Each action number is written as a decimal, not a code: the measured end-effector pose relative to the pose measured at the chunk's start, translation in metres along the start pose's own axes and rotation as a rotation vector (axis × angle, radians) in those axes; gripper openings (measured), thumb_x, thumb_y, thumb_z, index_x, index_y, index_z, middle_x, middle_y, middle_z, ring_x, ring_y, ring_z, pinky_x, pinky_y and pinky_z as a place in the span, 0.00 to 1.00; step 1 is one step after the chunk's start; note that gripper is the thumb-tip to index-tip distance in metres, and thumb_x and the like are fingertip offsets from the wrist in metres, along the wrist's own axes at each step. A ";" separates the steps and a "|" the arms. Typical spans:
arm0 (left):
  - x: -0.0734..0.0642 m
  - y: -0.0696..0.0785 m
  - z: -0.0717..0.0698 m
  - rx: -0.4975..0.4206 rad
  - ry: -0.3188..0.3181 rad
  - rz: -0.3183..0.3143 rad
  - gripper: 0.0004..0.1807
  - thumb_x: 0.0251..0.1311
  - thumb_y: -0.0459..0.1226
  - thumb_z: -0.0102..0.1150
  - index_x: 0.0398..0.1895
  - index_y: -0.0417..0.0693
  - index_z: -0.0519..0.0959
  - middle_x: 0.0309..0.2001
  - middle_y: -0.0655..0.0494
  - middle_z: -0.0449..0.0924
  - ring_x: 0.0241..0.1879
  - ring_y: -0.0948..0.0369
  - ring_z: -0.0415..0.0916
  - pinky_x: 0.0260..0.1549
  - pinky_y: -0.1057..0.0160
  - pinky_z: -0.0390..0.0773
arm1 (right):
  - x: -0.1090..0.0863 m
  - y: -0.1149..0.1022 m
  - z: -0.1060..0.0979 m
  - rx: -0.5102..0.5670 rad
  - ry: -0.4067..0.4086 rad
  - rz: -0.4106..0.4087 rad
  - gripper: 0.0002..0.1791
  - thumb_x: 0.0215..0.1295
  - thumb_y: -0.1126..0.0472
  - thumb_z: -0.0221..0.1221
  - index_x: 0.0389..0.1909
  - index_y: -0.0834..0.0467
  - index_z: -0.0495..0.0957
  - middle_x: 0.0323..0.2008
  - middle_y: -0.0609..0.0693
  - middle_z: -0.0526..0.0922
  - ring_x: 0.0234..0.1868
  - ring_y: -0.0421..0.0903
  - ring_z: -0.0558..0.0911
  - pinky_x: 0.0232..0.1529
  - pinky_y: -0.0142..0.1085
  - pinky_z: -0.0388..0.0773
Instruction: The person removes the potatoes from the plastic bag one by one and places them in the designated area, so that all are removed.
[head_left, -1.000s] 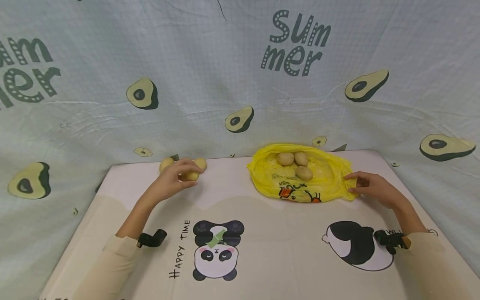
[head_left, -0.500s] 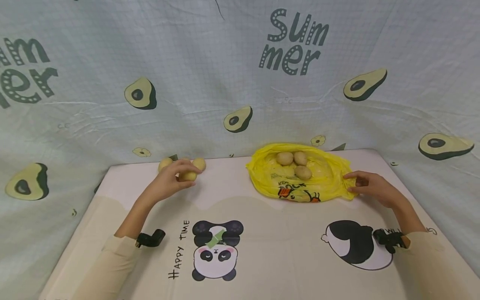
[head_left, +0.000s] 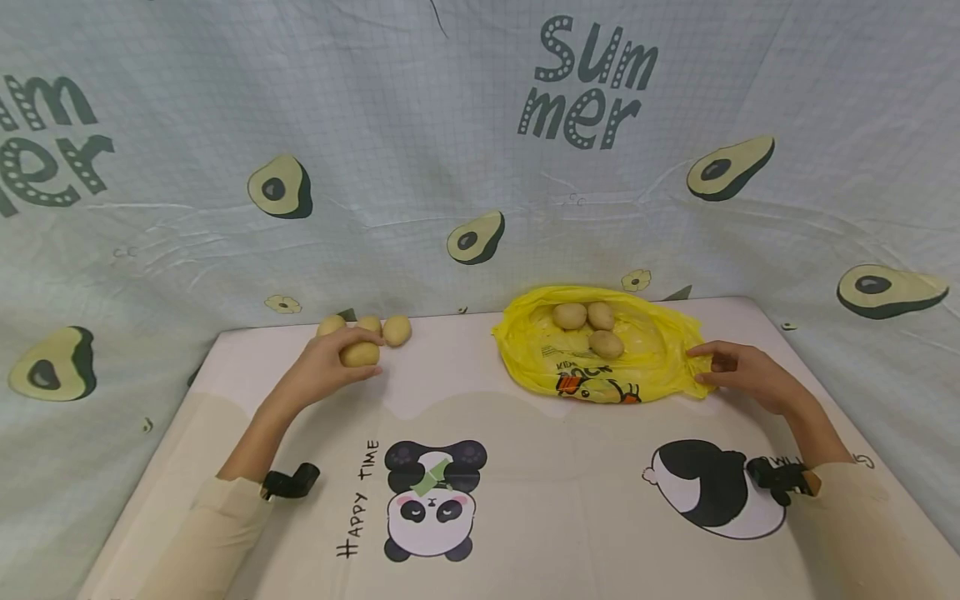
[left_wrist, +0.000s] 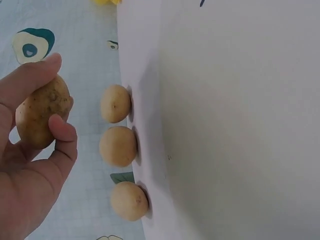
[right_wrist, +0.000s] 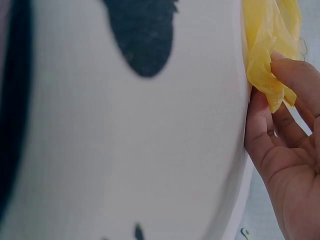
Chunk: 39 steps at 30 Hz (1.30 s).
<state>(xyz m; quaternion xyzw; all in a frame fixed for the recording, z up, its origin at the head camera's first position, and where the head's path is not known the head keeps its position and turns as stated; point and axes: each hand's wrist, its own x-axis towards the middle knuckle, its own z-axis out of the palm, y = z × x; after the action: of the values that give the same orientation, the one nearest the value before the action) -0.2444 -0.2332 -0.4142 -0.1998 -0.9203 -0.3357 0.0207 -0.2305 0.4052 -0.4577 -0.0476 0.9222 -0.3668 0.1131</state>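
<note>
My left hand grips a potato between thumb and fingers; the left wrist view shows this potato with brown specks on its skin. Three more potatoes stand in a row at the table's back edge, the rightmost potato just past my fingertips. On the right, a yellow plastic bag lies spread with its mouth up, three potatoes inside it. My right hand pinches the bag's right edge; in the right wrist view thumb and fingers hold the crumpled yellow plastic.
The table has a pale cover with a printed panda and a black-and-white figure. Behind its back edge hangs a curtain printed with avocados. Black wrist cameras are strapped to both forearms.
My left hand has drawn back slightly to the left and nearer with the potato, so the middle potato of the back row shows more. The right hand still holds the bag's edge.
</note>
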 end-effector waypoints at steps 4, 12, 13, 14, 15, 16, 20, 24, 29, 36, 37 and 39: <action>-0.003 -0.004 -0.003 0.014 0.014 -0.029 0.22 0.58 0.39 0.75 0.56 0.50 0.83 0.57 0.47 0.80 0.49 0.51 0.75 0.45 0.52 0.72 | 0.000 0.001 0.000 0.003 0.004 -0.003 0.29 0.67 0.58 0.67 0.64 0.66 0.74 0.39 0.55 0.71 0.40 0.47 0.71 0.33 0.31 0.74; -0.014 -0.014 -0.012 0.054 0.053 -0.011 0.25 0.56 0.35 0.75 0.58 0.43 0.82 0.57 0.42 0.81 0.54 0.47 0.74 0.50 0.47 0.70 | 0.001 0.000 0.000 -0.016 0.011 -0.005 0.29 0.66 0.57 0.68 0.64 0.65 0.75 0.39 0.55 0.71 0.40 0.48 0.71 0.32 0.32 0.73; -0.015 -0.016 -0.013 0.058 0.053 -0.018 0.25 0.57 0.35 0.75 0.59 0.42 0.81 0.59 0.41 0.80 0.55 0.45 0.74 0.51 0.46 0.70 | 0.001 0.000 0.000 -0.021 0.012 -0.005 0.29 0.66 0.57 0.68 0.64 0.65 0.75 0.39 0.55 0.71 0.40 0.49 0.71 0.32 0.32 0.73; -0.017 -0.017 -0.014 0.063 0.053 -0.024 0.26 0.57 0.36 0.74 0.59 0.42 0.81 0.61 0.40 0.79 0.57 0.44 0.74 0.52 0.45 0.70 | 0.001 -0.001 0.001 -0.023 0.013 -0.005 0.29 0.66 0.56 0.68 0.63 0.65 0.75 0.39 0.55 0.72 0.40 0.49 0.71 0.32 0.32 0.74; -0.018 -0.018 -0.015 0.065 0.052 -0.033 0.26 0.57 0.36 0.74 0.60 0.42 0.81 0.62 0.39 0.78 0.58 0.44 0.74 0.52 0.45 0.70 | 0.002 -0.001 0.001 -0.023 0.013 -0.004 0.29 0.66 0.56 0.68 0.63 0.65 0.75 0.39 0.56 0.72 0.40 0.49 0.71 0.32 0.32 0.74; -0.020 -0.019 -0.016 0.068 0.052 -0.038 0.26 0.57 0.36 0.74 0.60 0.42 0.81 0.63 0.38 0.77 0.59 0.43 0.73 0.53 0.44 0.70 | 0.002 -0.001 0.001 -0.021 0.012 -0.003 0.29 0.66 0.56 0.68 0.63 0.65 0.75 0.39 0.56 0.72 0.41 0.50 0.71 0.32 0.32 0.74; -0.023 -0.025 -0.021 0.089 0.067 -0.046 0.27 0.57 0.36 0.74 0.61 0.41 0.80 0.62 0.37 0.78 0.58 0.42 0.74 0.52 0.44 0.70 | 0.002 0.001 0.002 -0.019 0.018 0.006 0.28 0.66 0.57 0.68 0.63 0.64 0.75 0.39 0.55 0.71 0.41 0.50 0.71 0.33 0.32 0.74; -0.026 -0.031 -0.025 0.107 0.089 -0.068 0.26 0.58 0.36 0.74 0.60 0.41 0.80 0.60 0.36 0.79 0.57 0.41 0.74 0.51 0.44 0.70 | 0.002 0.003 0.002 -0.021 0.024 0.003 0.28 0.66 0.57 0.68 0.63 0.64 0.75 0.38 0.55 0.71 0.40 0.51 0.71 0.33 0.32 0.74; -0.033 -0.037 -0.029 0.111 0.082 -0.104 0.26 0.59 0.38 0.73 0.60 0.40 0.80 0.61 0.34 0.77 0.60 0.39 0.73 0.53 0.42 0.70 | 0.002 0.003 0.002 -0.010 0.022 0.005 0.29 0.65 0.57 0.68 0.63 0.65 0.75 0.38 0.56 0.71 0.40 0.51 0.71 0.33 0.32 0.74; -0.039 -0.047 -0.033 0.118 0.079 -0.124 0.27 0.59 0.40 0.73 0.60 0.40 0.80 0.60 0.35 0.78 0.60 0.39 0.73 0.53 0.43 0.69 | 0.001 0.001 0.002 -0.029 0.026 0.010 0.28 0.66 0.58 0.68 0.63 0.64 0.75 0.39 0.56 0.71 0.42 0.53 0.71 0.34 0.32 0.75; -0.040 -0.048 -0.033 0.120 0.080 -0.125 0.27 0.59 0.40 0.73 0.60 0.40 0.80 0.60 0.35 0.78 0.60 0.39 0.73 0.52 0.44 0.69 | 0.001 0.001 0.002 -0.029 0.025 0.009 0.28 0.65 0.58 0.68 0.63 0.64 0.75 0.39 0.57 0.71 0.42 0.53 0.71 0.34 0.32 0.75; -0.040 -0.050 -0.034 0.127 0.080 -0.125 0.27 0.59 0.40 0.73 0.60 0.40 0.80 0.60 0.35 0.79 0.58 0.40 0.74 0.50 0.45 0.70 | 0.001 0.000 0.002 -0.029 0.026 0.009 0.28 0.65 0.58 0.67 0.63 0.64 0.75 0.39 0.57 0.71 0.42 0.53 0.71 0.34 0.32 0.75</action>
<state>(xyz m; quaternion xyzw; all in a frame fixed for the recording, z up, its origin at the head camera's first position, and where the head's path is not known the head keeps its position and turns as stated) -0.2298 -0.3029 -0.4250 -0.1265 -0.9489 -0.2850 0.0490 -0.2314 0.4042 -0.4593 -0.0403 0.9290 -0.3535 0.1022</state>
